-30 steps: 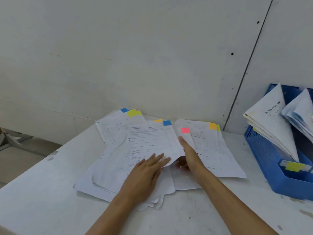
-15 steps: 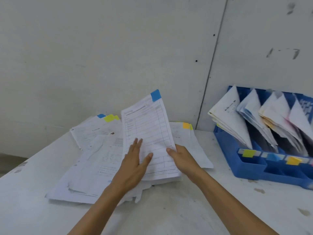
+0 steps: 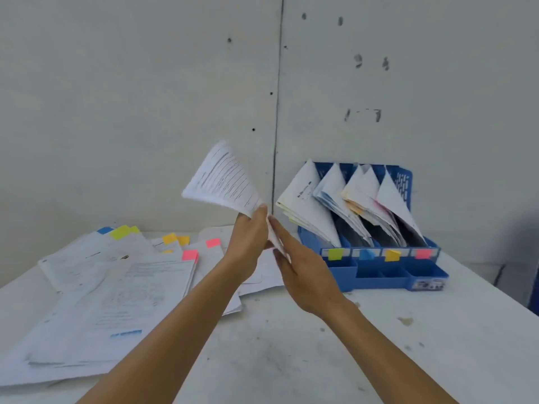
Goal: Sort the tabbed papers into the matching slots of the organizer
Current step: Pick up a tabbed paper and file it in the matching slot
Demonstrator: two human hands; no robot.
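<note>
At frame centre the left hand [image 3: 249,243] is pinching a raised sheet [image 3: 223,177], and the right hand [image 3: 306,275] is lying straight-fingered against its lower edge, seemingly delivering it to the blue organizer [image 3: 379,277] at right. The sheet's tab is not showing, so the next move is calling for a colour check against the slot labels [image 3: 335,253]. The unsorted pile [image 3: 116,301] is lying at lower left on the scuffed white worktop [image 3: 291,345], below a bare grey wall [image 3: 145,97].

So the printed sheet [image 3: 224,179] that was lying flat on the pile [image 3: 116,293] a second ago is up in the air now and curling over. The left hand [image 3: 250,237] went from resting flat on it to pinching its bottom edge, and the right hand [image 3: 303,266] is flat against it. The whole thing has swung over toward the blue organizer [image 3: 379,275].
</note>
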